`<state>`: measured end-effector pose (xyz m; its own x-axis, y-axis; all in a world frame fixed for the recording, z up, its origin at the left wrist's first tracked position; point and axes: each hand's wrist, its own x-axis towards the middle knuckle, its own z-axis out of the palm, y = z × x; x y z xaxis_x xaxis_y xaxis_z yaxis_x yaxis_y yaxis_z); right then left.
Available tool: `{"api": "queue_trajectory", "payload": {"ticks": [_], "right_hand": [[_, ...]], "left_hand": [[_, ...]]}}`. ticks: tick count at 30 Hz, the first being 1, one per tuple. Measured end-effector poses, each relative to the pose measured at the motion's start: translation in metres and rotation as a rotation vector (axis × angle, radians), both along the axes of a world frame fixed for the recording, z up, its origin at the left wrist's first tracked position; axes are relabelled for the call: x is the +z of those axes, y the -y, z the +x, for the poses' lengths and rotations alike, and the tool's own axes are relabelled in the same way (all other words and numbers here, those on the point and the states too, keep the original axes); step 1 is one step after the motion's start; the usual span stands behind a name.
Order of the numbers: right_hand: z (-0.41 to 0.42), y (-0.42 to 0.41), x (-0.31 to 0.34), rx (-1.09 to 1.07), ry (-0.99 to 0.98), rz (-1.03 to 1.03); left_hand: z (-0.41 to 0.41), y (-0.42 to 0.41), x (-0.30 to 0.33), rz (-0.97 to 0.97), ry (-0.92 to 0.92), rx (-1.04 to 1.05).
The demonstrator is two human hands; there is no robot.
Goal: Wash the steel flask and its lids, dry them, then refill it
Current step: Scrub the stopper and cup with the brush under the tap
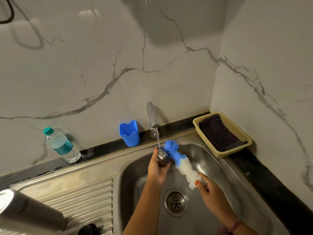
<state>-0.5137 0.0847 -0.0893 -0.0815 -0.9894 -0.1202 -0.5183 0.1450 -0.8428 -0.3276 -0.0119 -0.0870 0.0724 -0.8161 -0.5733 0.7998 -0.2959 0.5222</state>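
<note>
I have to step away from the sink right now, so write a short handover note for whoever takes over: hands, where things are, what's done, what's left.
Left hand grips a steel lid under the running tap.
Right hand holds the blue-and-white bottle brush by its lower end, brush head beside the lid.
Steel flask lies on the drainboard at left; a dark lid sits beside it.
Plastic water bottle stands on the counter; checked cloth lies in the basket at right.
Done: lid washing under way.
Left: finish the lid, turn the tap off, dry everything, refill. I cannot tell whether the flask and dark lid are washed.
</note>
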Motion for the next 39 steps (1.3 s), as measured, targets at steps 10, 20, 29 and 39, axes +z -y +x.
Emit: {"api": "queue_trajectory", "payload": {"ticks": [10,20,29,39], "right_hand": [[-0.002,-0.004,-0.001,0.000,-0.011,-0.022],[-0.010,-0.007,0.009,0.038,-0.004,-0.051],[0.000,-0.005,0.009,-0.017,-0.021,-0.049],[-0.004,0.001,0.015,0.005,-0.080,-0.049]], "left_hand": [[-0.001,0.002,0.001,0.062,-0.058,0.074],[0.004,0.002,0.007,0.041,-0.031,0.034],[0.000,0.002,0.012,0.123,-0.054,0.036],[0.004,0.003,0.008,0.044,-0.026,0.026]]}}
